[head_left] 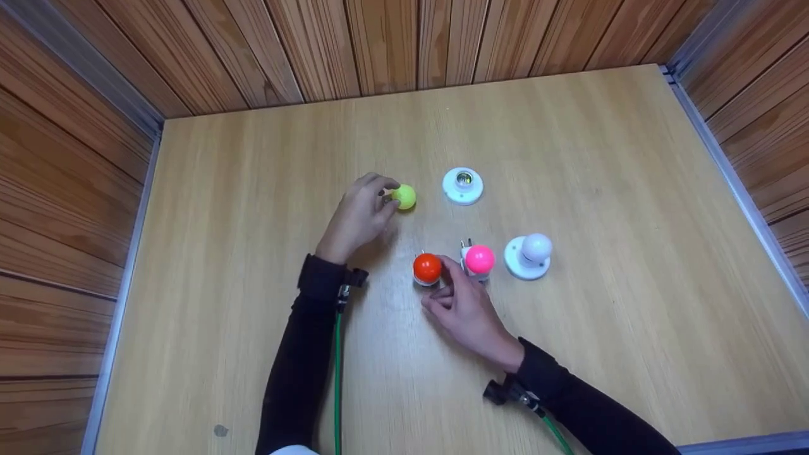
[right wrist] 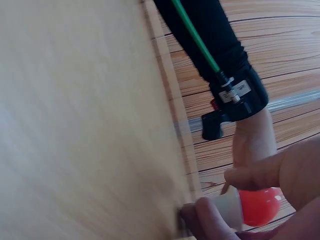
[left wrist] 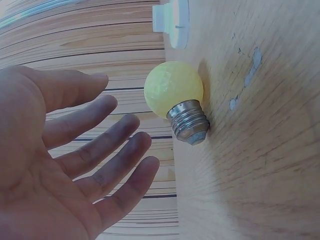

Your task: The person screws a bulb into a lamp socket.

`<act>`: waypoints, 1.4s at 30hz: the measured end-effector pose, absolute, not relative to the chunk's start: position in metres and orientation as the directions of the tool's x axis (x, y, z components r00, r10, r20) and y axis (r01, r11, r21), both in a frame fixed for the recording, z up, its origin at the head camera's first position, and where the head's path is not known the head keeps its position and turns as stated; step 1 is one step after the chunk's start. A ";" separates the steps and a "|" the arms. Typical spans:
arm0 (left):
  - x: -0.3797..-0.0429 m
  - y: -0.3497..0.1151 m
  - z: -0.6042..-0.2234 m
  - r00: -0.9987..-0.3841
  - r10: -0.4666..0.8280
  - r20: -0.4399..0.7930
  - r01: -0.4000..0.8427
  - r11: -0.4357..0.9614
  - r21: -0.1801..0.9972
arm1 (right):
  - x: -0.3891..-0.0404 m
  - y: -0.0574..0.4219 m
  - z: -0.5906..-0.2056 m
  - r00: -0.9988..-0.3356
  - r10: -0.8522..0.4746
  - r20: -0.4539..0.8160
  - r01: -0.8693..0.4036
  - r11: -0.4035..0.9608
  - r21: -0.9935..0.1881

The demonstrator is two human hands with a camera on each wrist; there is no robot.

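Note:
A yellow bulb [left wrist: 174,90] with a metal screw base lies on its side on the table. My left hand [head_left: 360,215] hovers beside it, fingers spread and loosely bent; the left wrist view shows a gap between them and the bulb. A red bulb [head_left: 427,268] stands upright in a white plug-in socket [right wrist: 227,210]. Just right of it is my right hand [head_left: 464,309], its index finger alongside the bulb and its thumb apart. Contact there is hard to see. Beyond that hand, a pink bulb [head_left: 480,259] sits in another white plug-in socket with metal prongs.
A round white lamp holder [head_left: 462,186] with a bare screw socket stands farther back. To the right, a white bulb [head_left: 536,248] sits in a similar holder [head_left: 524,270]. Wood-plank walls [head_left: 379,50] border the table. Green cables [head_left: 338,379] trail from both wrists.

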State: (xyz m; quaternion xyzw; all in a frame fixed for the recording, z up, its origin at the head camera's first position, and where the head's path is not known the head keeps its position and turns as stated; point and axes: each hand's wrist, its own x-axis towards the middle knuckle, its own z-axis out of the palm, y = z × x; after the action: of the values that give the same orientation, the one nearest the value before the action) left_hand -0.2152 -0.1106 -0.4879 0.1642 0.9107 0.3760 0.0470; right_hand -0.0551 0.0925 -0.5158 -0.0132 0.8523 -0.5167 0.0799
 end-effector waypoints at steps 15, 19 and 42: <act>-0.223 -0.112 -0.485 -0.945 0.324 -0.037 0.209 0.690 0.693 | -0.046 0.127 -0.456 -0.970 -0.230 -0.079 -0.027 0.424 -0.905; -0.225 -0.111 -0.485 -0.946 0.320 -0.056 0.194 0.695 0.693 | -0.061 0.141 -0.434 -0.977 -0.210 -0.042 -0.058 0.449 -0.892; -0.231 -0.093 -0.494 -0.942 0.308 -0.134 0.139 0.721 0.679 | -0.212 0.209 -0.405 -0.939 -0.208 -0.273 0.050 0.705 -0.707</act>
State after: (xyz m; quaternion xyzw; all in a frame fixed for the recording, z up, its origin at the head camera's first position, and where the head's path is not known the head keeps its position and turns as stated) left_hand -0.2312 -0.0926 -0.4942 0.1216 0.9198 0.3533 0.1198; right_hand -0.2123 0.2091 -0.4055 -0.0435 0.9078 -0.3815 0.1688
